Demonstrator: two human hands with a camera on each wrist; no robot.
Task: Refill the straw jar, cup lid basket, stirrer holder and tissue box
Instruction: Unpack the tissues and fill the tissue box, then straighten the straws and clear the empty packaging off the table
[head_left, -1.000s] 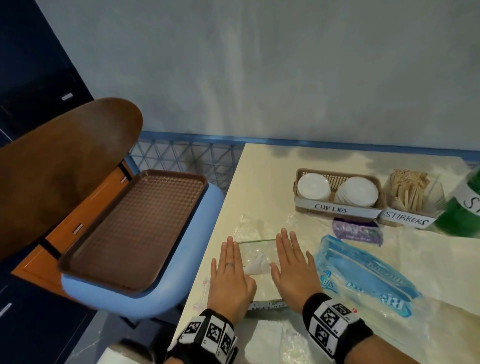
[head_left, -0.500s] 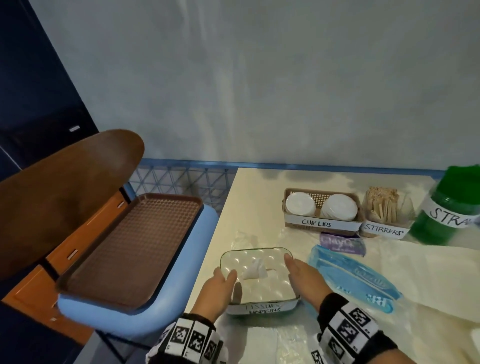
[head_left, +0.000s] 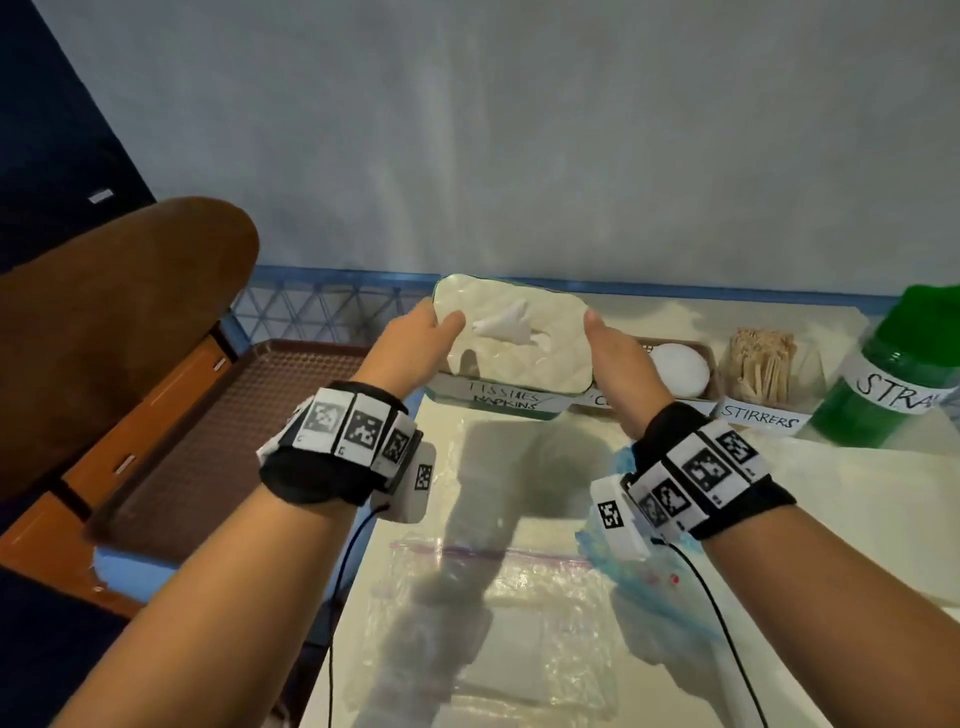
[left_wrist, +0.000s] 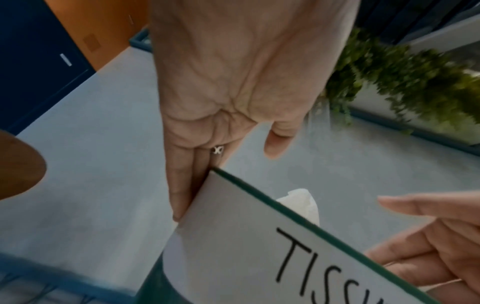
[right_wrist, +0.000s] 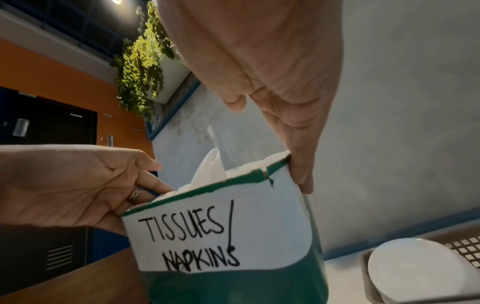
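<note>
A green tissue box (head_left: 514, 358) labelled "TISSUES/NAPKINS" has a white tissue sticking out of its top. Both hands hold it by its ends above the back of the table. My left hand (head_left: 421, 338) grips the left end, thumb over the top edge. My right hand (head_left: 618, 353) grips the right end. The wrist views show the box (left_wrist: 259, 246) (right_wrist: 221, 236) with fingers lying along its sides. Right of it stand the cup lid basket (head_left: 716, 364) with white lids, the stirrer holder (head_left: 763, 364) and the green straw jar (head_left: 893, 374).
Crumpled clear plastic bags (head_left: 493, 597) and a blue wrapper (head_left: 639, 577) lie on the near part of the cream table (head_left: 857, 509). A brown tray (head_left: 234, 431) rests on a blue chair to the left. A grey wall stands close behind the table.
The hands went from lying flat on the box's top to gripping its ends. They lifted it and carried it away from me toward the back, left of the cup lid basket.
</note>
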